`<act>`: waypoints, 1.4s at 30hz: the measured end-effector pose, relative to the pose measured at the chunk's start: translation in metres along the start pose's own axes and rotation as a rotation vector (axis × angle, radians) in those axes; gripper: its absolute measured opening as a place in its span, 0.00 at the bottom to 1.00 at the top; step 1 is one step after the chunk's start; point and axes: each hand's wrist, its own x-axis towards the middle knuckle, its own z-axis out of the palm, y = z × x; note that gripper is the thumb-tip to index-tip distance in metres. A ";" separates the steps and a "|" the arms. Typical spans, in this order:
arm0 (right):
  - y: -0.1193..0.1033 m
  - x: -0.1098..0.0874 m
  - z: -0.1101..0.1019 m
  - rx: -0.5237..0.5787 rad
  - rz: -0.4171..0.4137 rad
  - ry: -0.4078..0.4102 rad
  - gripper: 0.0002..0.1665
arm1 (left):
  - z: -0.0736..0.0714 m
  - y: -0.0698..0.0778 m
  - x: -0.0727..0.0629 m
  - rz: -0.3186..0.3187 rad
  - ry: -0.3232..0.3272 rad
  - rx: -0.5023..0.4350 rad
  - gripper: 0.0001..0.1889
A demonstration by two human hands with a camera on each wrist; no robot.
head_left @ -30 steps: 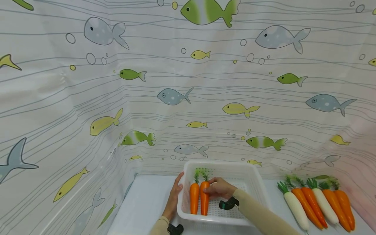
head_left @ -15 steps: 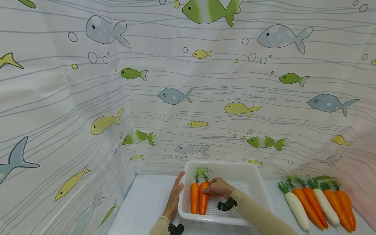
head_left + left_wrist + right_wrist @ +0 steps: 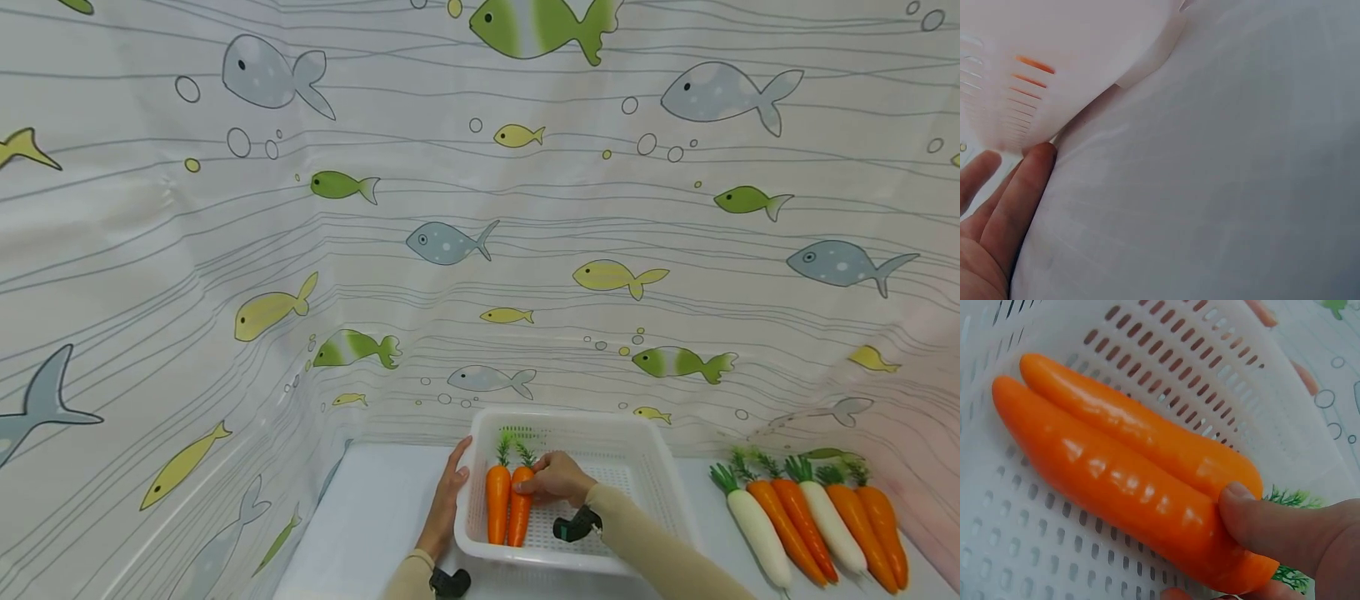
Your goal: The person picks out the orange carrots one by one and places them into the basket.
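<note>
Two orange carrots with green tops lie side by side at the left of a white perforated basket [image 3: 645, 500]. My right hand [image 3: 558, 479] grips the right carrot [image 3: 519, 517] near its top; in the right wrist view the thumb [image 3: 1254, 515] presses on it and other fingertips show at its far side. The left carrot [image 3: 497, 504] lies right against it. At the basket's left outer side, my left hand [image 3: 444, 504] rests with its fingers straight along the wall. In the left wrist view those fingers [image 3: 1022, 187] reach low beside the slotted basket wall [image 3: 1085, 37].
Right of the basket, a row of vegetables lies on the white table [image 3: 375, 492]: a white radish [image 3: 757, 533], another white radish [image 3: 832, 525] and several carrots [image 3: 885, 525]. A fish-patterned curtain [image 3: 420, 317] stands close behind the basket and along both sides.
The right carrot's lower end has shifted slightly left, closer to the left carrot, with my right hand still holding it. My left hand stays at the basket's side.
</note>
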 end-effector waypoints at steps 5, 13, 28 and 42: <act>-0.001 -0.001 -0.001 0.017 0.013 -0.010 0.27 | 0.000 0.000 0.000 0.008 0.007 0.015 0.30; -0.001 -0.003 -0.002 0.000 0.013 -0.011 0.29 | 0.000 0.001 0.000 0.005 0.001 0.006 0.30; 0.000 -0.001 -0.004 -0.029 0.019 -0.029 0.28 | -0.005 0.006 0.003 0.041 -0.060 0.069 0.30; 0.004 0.003 -0.006 -0.044 0.008 -0.062 0.28 | -0.005 -0.003 0.007 0.051 -0.130 -0.054 0.33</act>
